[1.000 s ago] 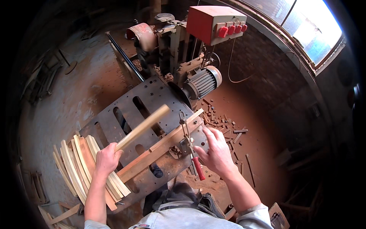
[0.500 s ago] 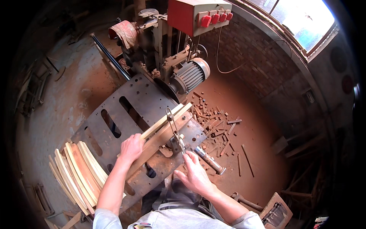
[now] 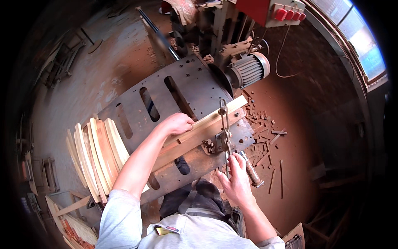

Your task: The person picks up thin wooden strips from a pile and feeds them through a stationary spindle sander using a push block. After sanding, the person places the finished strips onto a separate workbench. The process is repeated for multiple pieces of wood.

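Note:
My left hand reaches across a slotted steel machine table, its fingers curled over a pale wooden strip. The strip lies along a wooden fence set diagonally on the table. Across strip and fence runs a metal lever clamp made of slotted links. Nearer my body, my right hand closes on the clamp's lever handle, with the thumb on its left side. Part of the handle is hidden by the fingers.
Several curved wooden pieces are stacked at the table's left end. A ribbed electric motor and a dark round blade stand beyond the far edge. Wood offcuts litter the floor at right. A red switch box hangs above.
The view has shifted, so the machine appears farther right and higher. Relative to the table, my left hand has moved toward the far side. My right hand stays at the lever handle.

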Action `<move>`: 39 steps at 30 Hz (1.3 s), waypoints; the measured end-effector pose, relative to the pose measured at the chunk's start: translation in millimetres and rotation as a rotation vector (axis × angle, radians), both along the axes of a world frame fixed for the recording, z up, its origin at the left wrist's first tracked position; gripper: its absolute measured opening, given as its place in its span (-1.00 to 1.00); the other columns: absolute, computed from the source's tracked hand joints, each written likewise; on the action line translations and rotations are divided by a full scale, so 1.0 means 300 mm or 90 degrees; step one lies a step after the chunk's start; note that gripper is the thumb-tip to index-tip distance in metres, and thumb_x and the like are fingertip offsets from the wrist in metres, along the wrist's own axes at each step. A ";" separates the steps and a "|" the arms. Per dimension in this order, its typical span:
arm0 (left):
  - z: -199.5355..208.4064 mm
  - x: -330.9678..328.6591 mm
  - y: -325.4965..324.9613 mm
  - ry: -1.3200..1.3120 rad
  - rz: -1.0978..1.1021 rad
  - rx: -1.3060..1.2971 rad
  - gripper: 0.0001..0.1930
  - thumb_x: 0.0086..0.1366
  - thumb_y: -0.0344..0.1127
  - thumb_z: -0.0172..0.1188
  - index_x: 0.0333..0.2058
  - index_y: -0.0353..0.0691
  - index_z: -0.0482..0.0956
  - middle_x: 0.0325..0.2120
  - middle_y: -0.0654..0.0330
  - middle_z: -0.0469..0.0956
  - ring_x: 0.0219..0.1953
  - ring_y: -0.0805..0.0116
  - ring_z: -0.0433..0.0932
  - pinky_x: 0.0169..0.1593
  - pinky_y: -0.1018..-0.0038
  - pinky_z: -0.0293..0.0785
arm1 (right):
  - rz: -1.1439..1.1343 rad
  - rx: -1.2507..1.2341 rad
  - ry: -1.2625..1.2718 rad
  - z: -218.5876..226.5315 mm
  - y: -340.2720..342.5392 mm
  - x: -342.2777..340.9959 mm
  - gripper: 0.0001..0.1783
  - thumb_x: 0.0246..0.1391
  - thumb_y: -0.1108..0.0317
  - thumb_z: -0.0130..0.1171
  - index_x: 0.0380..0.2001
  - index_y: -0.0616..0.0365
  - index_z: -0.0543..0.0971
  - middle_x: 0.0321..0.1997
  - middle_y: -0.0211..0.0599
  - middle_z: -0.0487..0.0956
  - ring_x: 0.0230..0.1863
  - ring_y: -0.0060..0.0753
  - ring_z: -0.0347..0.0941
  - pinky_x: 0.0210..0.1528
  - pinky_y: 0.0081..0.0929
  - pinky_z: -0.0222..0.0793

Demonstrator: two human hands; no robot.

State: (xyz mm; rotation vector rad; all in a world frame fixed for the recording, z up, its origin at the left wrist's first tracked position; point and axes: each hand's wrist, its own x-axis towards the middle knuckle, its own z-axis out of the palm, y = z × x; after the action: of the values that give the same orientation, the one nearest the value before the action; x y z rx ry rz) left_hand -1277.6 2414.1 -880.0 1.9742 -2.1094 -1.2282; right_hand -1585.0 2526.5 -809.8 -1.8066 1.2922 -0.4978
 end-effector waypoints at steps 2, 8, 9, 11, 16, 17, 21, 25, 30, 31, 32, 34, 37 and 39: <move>-0.008 -0.009 -0.012 0.023 0.010 -0.003 -0.60 0.26 -0.21 0.11 0.03 -0.18 0.64 -0.07 -0.08 0.64 -0.02 -0.03 0.62 0.08 0.23 0.51 | -0.001 0.025 -0.037 -0.002 -0.007 -0.008 -0.28 0.10 0.33 0.34 0.23 0.49 0.31 0.32 0.22 0.24 0.24 0.15 0.39 0.25 -0.21 0.41; -0.021 -0.067 -0.035 0.016 0.060 -0.066 -0.66 0.25 -0.17 0.14 -0.07 -0.17 0.68 -0.11 -0.04 0.66 -0.04 0.02 0.63 0.05 0.24 0.51 | -0.086 0.027 -0.124 -0.072 -0.107 -0.080 -0.38 0.18 0.30 0.29 0.20 0.43 0.38 0.26 0.04 0.37 0.06 -0.06 0.54 0.09 -0.30 0.51; -0.026 -0.077 -0.038 0.029 0.073 -0.058 -0.66 0.25 -0.17 0.15 -0.07 -0.16 0.68 -0.12 -0.03 0.67 -0.04 0.02 0.63 0.05 0.24 0.51 | -0.097 0.026 -0.106 -0.083 -0.149 -0.096 -0.46 0.23 0.39 0.24 0.21 0.36 0.39 0.20 -0.11 0.41 0.05 -0.36 0.52 0.06 -0.41 0.50; -0.031 -0.073 -0.032 0.045 0.111 -0.034 -0.65 0.24 -0.15 0.17 -0.06 -0.14 0.68 -0.13 -0.01 0.67 -0.04 0.02 0.63 0.05 0.24 0.52 | -0.116 0.134 -0.133 -0.053 -0.212 -0.088 -0.47 0.23 0.37 0.24 0.20 0.37 0.41 0.12 -0.08 0.49 0.04 -0.33 0.53 0.06 -0.40 0.51; -0.055 -0.092 -0.003 0.074 0.186 -0.064 -0.66 0.23 -0.18 0.18 -0.09 -0.17 0.69 -0.20 -0.03 0.69 -0.11 0.02 0.66 0.00 0.24 0.53 | -0.001 0.083 -0.067 0.016 -0.126 -0.061 -0.42 0.20 0.29 0.28 0.19 0.39 0.39 0.15 0.02 0.45 0.10 -0.17 0.54 0.05 -0.37 0.54; -0.043 -0.099 0.008 0.074 0.198 -0.073 -0.66 0.22 -0.18 0.18 -0.09 -0.19 0.69 -0.22 -0.04 0.69 -0.13 0.02 0.66 -0.01 0.24 0.54 | -0.001 0.070 -0.076 0.019 -0.122 -0.059 -0.44 0.20 0.30 0.27 0.18 0.37 0.41 0.14 0.03 0.46 0.10 -0.13 0.54 0.07 -0.34 0.53; 0.001 -0.142 0.035 0.028 0.245 -0.086 -0.69 0.25 -0.15 0.19 -0.12 -0.16 0.70 -0.20 -0.06 0.68 -0.06 -0.03 0.63 0.04 0.18 0.52 | -0.101 -0.010 -0.105 -0.143 -0.383 -0.086 -0.46 0.22 0.17 0.19 0.16 0.31 0.48 0.12 0.11 0.57 0.15 0.00 0.52 0.16 -0.23 0.47; -0.022 -0.138 0.045 0.021 0.252 -0.142 -0.69 0.21 -0.16 0.23 -0.14 -0.18 0.70 -0.28 -0.09 0.68 -0.16 -0.04 0.65 -0.04 0.18 0.53 | -0.177 -0.019 -0.120 -0.296 -0.711 -0.026 -0.46 0.27 0.26 0.05 0.23 0.37 0.41 0.22 0.17 0.51 0.27 -0.02 0.46 0.30 -0.29 0.34; -0.046 -0.136 0.044 0.017 0.228 -0.163 -0.73 0.25 -0.16 0.20 -0.13 -0.06 0.72 -0.16 0.00 0.63 -0.01 0.02 0.57 0.05 0.19 0.50 | -0.196 0.027 -0.131 -0.437 -0.815 -0.025 -0.40 0.30 0.20 0.00 0.30 0.35 0.35 0.28 0.13 0.48 0.35 -0.06 0.39 0.36 -0.35 0.26; -0.048 -0.136 0.057 0.008 0.244 -0.174 -0.73 0.24 -0.18 0.20 -0.13 -0.08 0.72 -0.18 0.01 0.62 -0.03 0.03 0.58 0.05 0.19 0.50 | -0.182 0.021 -0.111 -0.419 -0.810 -0.013 -0.40 0.30 0.19 0.00 0.30 0.35 0.35 0.27 0.13 0.49 0.34 -0.06 0.40 0.36 -0.35 0.26; -0.050 -0.151 0.065 -0.002 0.260 -0.186 -0.72 0.24 -0.20 0.20 -0.12 -0.10 0.72 -0.19 0.01 0.61 -0.04 0.04 0.58 0.04 0.20 0.50 | -0.170 0.014 -0.092 -0.408 -0.803 -0.009 -0.39 0.30 0.18 0.00 0.29 0.35 0.35 0.27 0.13 0.49 0.33 -0.06 0.40 0.36 -0.35 0.26; -0.047 -0.220 0.082 -0.076 0.267 -0.265 -0.70 0.26 -0.22 0.19 -0.07 -0.11 0.70 -0.20 0.05 0.61 -0.04 0.07 0.57 0.04 0.18 0.50 | -0.172 -0.006 -0.080 -0.431 -0.805 -0.038 -0.39 0.29 0.17 0.01 0.29 0.34 0.35 0.24 0.12 0.52 0.31 -0.04 0.43 0.36 -0.35 0.26; -0.028 -0.314 0.132 -0.189 0.183 -0.310 -0.39 0.22 0.01 0.28 0.20 -0.14 0.49 -0.14 -0.04 0.54 -0.07 0.05 0.51 -0.04 0.14 0.49 | -0.151 0.070 -0.157 -0.387 -0.784 -0.026 -0.30 0.31 0.10 0.03 0.33 0.42 0.26 0.35 0.19 0.40 0.40 -0.03 0.31 0.40 -0.35 0.17; -0.016 -0.336 0.172 -0.266 0.083 -0.389 -0.21 0.13 0.15 0.35 0.25 -0.16 0.41 -0.06 -0.10 0.46 -0.03 0.03 0.43 -0.01 0.17 0.42 | -0.186 0.053 -0.124 -0.360 -0.756 -0.023 -0.24 0.31 0.05 0.05 0.35 0.43 0.20 0.37 0.23 0.36 0.40 -0.03 0.30 0.41 -0.36 0.16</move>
State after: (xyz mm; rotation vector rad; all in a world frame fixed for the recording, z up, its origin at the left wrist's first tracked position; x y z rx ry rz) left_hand -1378.5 2465.8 -884.8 2.1194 -2.1047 -0.1059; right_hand -1591.9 2299.7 -917.7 -1.4676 1.4235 -0.7484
